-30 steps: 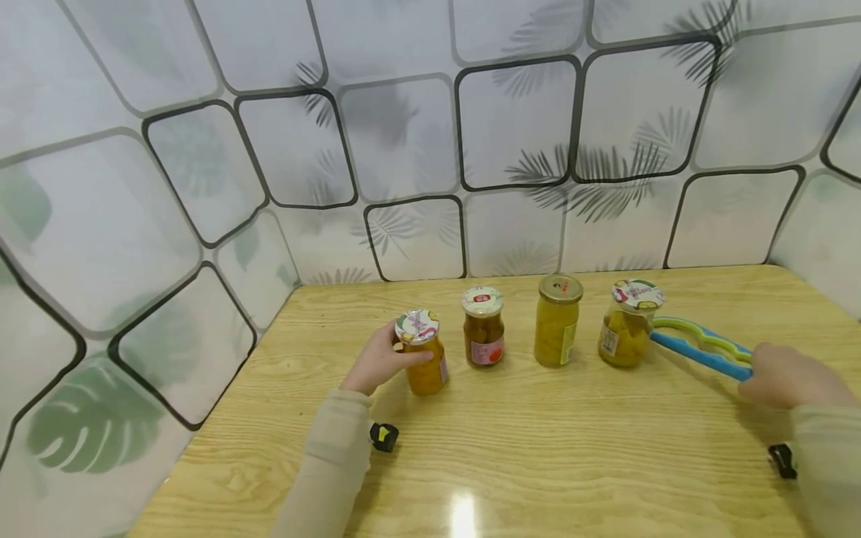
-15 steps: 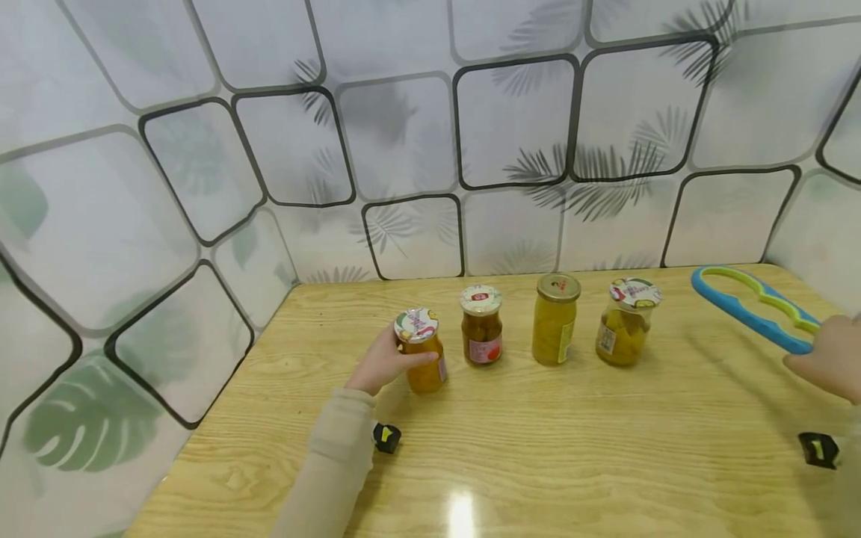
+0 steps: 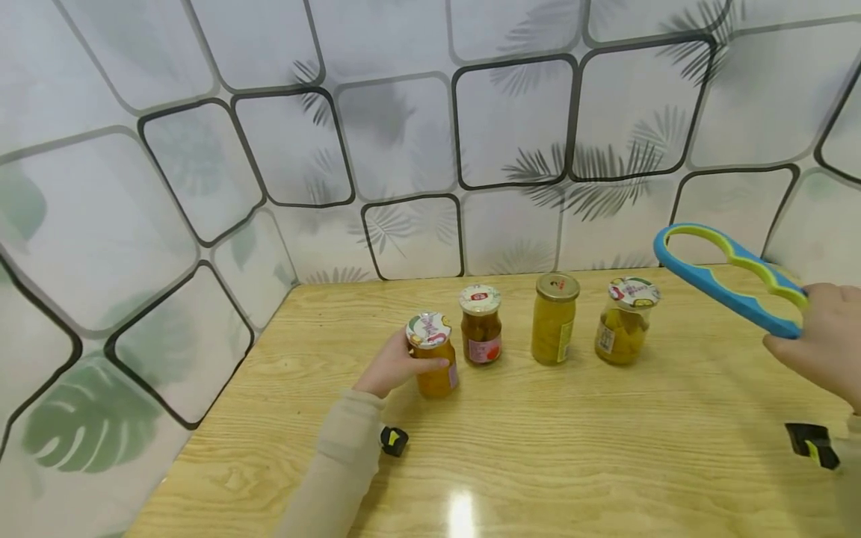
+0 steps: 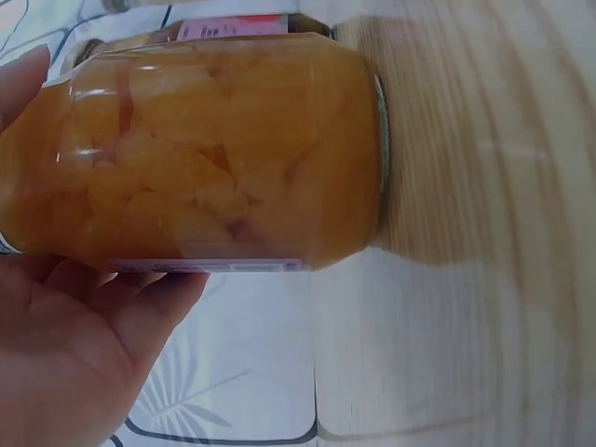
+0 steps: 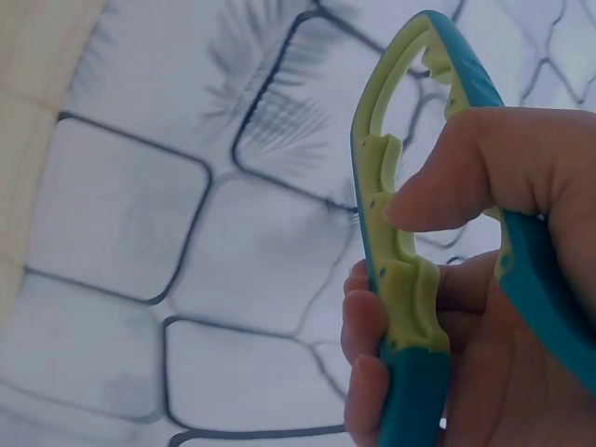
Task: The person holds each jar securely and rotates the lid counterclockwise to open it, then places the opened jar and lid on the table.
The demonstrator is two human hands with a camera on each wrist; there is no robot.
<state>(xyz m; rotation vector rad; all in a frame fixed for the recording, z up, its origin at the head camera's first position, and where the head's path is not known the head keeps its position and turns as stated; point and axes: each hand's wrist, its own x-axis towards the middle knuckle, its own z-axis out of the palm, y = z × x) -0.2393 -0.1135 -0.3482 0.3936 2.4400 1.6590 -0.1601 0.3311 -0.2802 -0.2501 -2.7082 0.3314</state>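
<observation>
In the head view my left hand (image 3: 397,365) grips a glass jar of orange fruit pieces (image 3: 437,377) from its left side. Its patterned lid faces up. The left wrist view has this jar (image 4: 214,168) large, its base close to the wood, with fingers wrapped along one side. At the far right, my right hand (image 3: 826,340) holds a blue and green jar opener (image 3: 733,301) above the table. Seen from the right wrist, the loop-shaped opener (image 5: 407,303) has a notched green inner edge; fingers curl round one arm and the thumb reaches inside the loop.
Right of the held jar stand a dark brown jar (image 3: 480,329), a tall yellow jar with a gold lid (image 3: 554,321) and a shorter jar of yellow fruit (image 3: 622,332). A patterned wall covering (image 3: 403,149) rises behind the wooden table (image 3: 538,456).
My right hand has drawn the jar opener away from the rightmost jar, then raised it. My left hand has shifted its jar slightly right, closer to the brown jar.
</observation>
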